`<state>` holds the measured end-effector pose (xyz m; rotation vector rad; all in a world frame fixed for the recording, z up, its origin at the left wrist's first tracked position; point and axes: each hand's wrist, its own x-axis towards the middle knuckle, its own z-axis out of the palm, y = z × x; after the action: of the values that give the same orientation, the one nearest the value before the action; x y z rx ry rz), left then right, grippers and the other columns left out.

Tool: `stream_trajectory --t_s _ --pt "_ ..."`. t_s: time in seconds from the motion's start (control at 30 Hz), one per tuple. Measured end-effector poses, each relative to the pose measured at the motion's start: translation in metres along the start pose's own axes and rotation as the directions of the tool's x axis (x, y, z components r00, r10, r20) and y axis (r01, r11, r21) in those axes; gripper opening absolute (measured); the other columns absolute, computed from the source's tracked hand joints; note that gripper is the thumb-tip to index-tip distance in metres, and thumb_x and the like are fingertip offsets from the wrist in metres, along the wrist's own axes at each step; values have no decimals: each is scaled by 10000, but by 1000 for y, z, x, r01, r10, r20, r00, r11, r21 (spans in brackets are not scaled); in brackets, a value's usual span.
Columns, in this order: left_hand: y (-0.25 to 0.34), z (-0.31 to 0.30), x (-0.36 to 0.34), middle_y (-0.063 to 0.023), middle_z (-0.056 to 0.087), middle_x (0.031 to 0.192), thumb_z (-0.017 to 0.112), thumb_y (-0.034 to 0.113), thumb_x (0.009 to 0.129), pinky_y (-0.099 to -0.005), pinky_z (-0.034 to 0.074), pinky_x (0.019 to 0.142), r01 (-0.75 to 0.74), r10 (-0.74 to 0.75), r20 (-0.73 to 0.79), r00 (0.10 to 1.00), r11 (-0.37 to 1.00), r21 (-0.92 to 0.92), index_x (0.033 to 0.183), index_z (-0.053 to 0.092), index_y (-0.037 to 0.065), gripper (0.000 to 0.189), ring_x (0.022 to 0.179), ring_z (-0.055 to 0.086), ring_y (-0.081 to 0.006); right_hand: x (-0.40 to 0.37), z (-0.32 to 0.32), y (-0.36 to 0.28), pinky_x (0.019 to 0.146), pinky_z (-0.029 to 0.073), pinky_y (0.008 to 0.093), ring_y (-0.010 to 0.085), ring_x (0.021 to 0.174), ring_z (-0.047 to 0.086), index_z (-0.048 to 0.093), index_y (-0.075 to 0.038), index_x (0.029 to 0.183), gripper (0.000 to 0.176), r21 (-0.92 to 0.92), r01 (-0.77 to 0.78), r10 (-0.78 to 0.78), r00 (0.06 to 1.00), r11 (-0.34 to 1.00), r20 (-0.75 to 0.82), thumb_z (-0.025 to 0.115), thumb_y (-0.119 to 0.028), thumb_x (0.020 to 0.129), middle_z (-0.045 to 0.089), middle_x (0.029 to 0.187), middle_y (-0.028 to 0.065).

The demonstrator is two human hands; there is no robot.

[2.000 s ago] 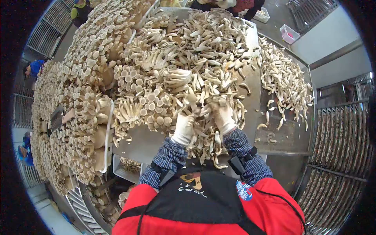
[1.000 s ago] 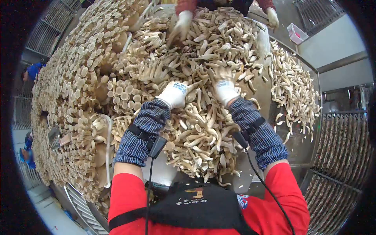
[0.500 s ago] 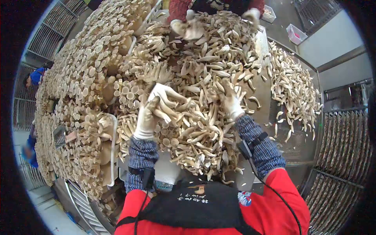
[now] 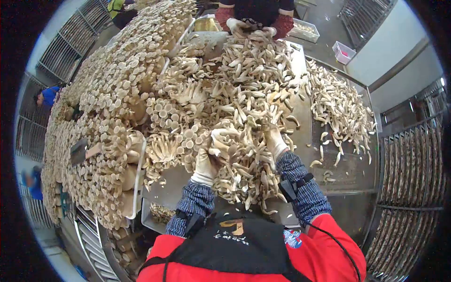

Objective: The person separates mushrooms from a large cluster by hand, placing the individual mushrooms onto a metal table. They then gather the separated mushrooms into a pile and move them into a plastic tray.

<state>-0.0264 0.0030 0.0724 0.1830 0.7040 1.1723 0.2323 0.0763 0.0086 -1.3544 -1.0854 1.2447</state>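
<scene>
Two white-gloved hands at work in a mound of mushrooms

The person in the red jacket stands at the near edge of the grey metal surface, both striped sleeves reaching into the big heap of loose pale beige mushrooms piled across its middle. The left hand has its fingers curled tight around a clump of cream long-stemmed mushrooms, held just above the near side of the heap. The right hand lies just beside it, pressed into the heap; whether its fingers grip anything I cannot tell, since stems cover them. Left of the heap sit dense rows of round-capped mushroom clusters. To the right, a thinner spread of single mushrooms lies apart. At the far end, a co-worker's gloved hands touch the heap.
</scene>
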Motion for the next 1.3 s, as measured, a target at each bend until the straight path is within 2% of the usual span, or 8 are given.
stream_trajectory --t_s 0.1,0.33,0.53,0.57,0.67,0.93,1.03,1.3 --pt "-3 2 -11 -77 652 1105 492 491 927 -409 569 786 -52 52 -24 998 999 -11 1216 576 95 497 906 661 -218 -6 0 -13 862 480 392 351 997 614 592 -32 1176 331 -576 52 -47 999 816 23 511 -193 898 636 1068 228" --pt "-3 32 -57 -126 640 1106 425 515 943 -525 565 763 63 -52 131 990 994 -85 1278 522 86 553 883 658 -338 -70 2 -71 909 468 423 391 1049 591 469 -73 1319 505 -741 57 -166 983 670 -74 608 -236 861 612 1147 222" --pt "-23 1 -40 -121 586 1173 459 360 923 -490 564 754 340 -283 332 900 931 -130 1304 479 104 459 904 634 -302 -104 15 -91 1107 282 395 359 1355 291 348 -79 1413 764 -251 583 -363 730 773 579 714 -153 747 350 1426 206" --pt "-33 -1 -34 -118 582 1183 450 347 936 -474 562 770 231 -222 213 952 973 -19 1312 469 100 451 917 633 -291 -101 15 -85 1120 261 372 323 1363 304 340 -49 1415 765 -342 814 -390 538 470 747 705 -121 747 391 1405 199" --pt "-27 18 -25 -69 580 1197 404 388 987 -420 534 869 377 -357 218 908 924 -55 1301 466 75 447 1005 613 -244 -100 10 -14 991 408 323 223 1138 523 393 -64 1384 702 -7 -66 55 779 998 624 706 -119 758 543 1238 132" --pt "-68 23 -8 -44 489 1305 568 329 937 -334 479 914 -322 265 262 928 924 206 1390 353 79 560 1133 528 -183 -116 57 -40 921 450 369 239 1096 551 462 3 1263 409 -25 -41 37 990 999 -134 579 -171 912 575 1169 175" --pt "-65 40 -19 -61 479 1296 681 168 864 -327 478 928 -453 423 191 886 699 553 1400 314 83 655 1127 533 -198 -115 69 -2 983 408 382 289 1178 500 385 27 1335 495 35 78 -78 997 996 -18 495 -285 967 503 1264 226" --pt "-43 28 -10 -75 559 1192 696 148 839 -322 534 825 -247 258 -15 966 939 241 1334 413 87 573 1058 576 -194 -132 60 -58 1007 377 368 311 1187 473 347 25 1357 629 -283 213 -193 976 935 99 648 -184 846 481 1264 219"
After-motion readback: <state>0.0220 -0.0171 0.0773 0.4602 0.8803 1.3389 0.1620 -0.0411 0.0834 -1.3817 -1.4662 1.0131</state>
